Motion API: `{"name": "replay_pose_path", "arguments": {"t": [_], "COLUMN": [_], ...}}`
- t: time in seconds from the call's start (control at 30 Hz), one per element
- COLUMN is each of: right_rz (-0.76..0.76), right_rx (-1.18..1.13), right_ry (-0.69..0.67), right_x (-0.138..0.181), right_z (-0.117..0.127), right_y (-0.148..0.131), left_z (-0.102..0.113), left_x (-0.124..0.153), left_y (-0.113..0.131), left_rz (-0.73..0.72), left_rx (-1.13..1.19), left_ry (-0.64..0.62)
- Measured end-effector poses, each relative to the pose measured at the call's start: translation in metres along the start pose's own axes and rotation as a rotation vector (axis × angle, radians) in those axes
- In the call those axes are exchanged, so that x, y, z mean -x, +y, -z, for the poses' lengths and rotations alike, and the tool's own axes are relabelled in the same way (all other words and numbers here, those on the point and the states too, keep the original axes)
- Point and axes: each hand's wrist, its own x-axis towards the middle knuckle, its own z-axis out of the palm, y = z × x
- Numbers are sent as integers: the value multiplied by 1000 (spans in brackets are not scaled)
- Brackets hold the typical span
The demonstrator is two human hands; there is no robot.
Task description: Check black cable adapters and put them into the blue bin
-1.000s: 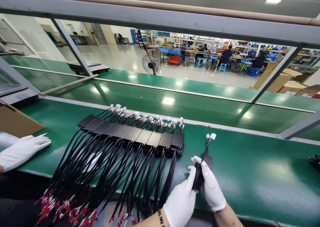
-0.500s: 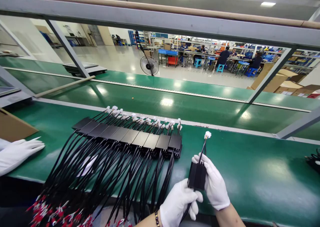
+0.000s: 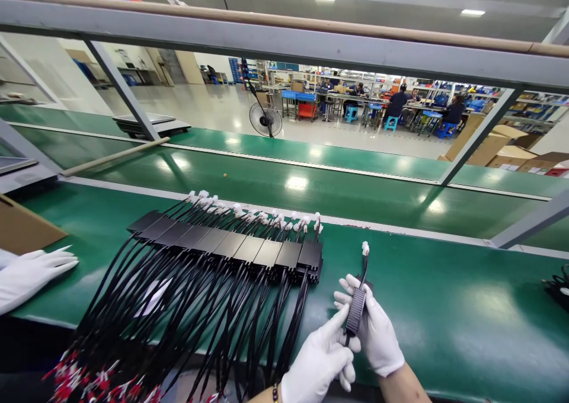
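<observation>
Both my hands wear white gloves and hold one small black ribbed module [image 3: 355, 310] on edge above the green belt [image 3: 444, 308]. My right hand [image 3: 377, 332] cups it from behind, fingers closed round it. My left hand [image 3: 322, 358] pinches its lower end, where a black cable leaves. A short lead with a white connector [image 3: 365, 248] sticks up from the module's top. Just to the left lies a row of several like black modules [image 3: 231, 243], white plugs at the far side, long black cables with red terminals [image 3: 89, 379] trailing toward me.
Another person's white-gloved hand [image 3: 31, 272] rests flat on the belt at the left, by a cardboard sheet [image 3: 22, 228]. A grey frame bar [image 3: 284, 41] crosses overhead. A black item [image 3: 558, 287] lies at the right edge. Further belts, a fan and seated workers are beyond.
I have turned the module in my hands from its flat face toward me to its ribbed edge. The other person's hand has barely moved.
</observation>
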Motion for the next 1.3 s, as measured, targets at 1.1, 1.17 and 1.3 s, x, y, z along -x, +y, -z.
{"name": "replay_pose_path", "arguments": {"t": [1.1, 1.17, 1.3], "right_rz": [142, 130, 133], "right_rx": [637, 770, 790], "right_ry": [153, 208, 210], "right_x": [12, 12, 7], "right_z": [-17, -19, -14], "right_y": [-4, -8, -8], "left_z": [5, 5, 4], "left_x": [-3, -3, -1], "left_y": [-11, -12, -11], "left_rz": [-118, -190, -93], "left_rx": [-224, -302, -379], "left_ry": [176, 217, 211]}}
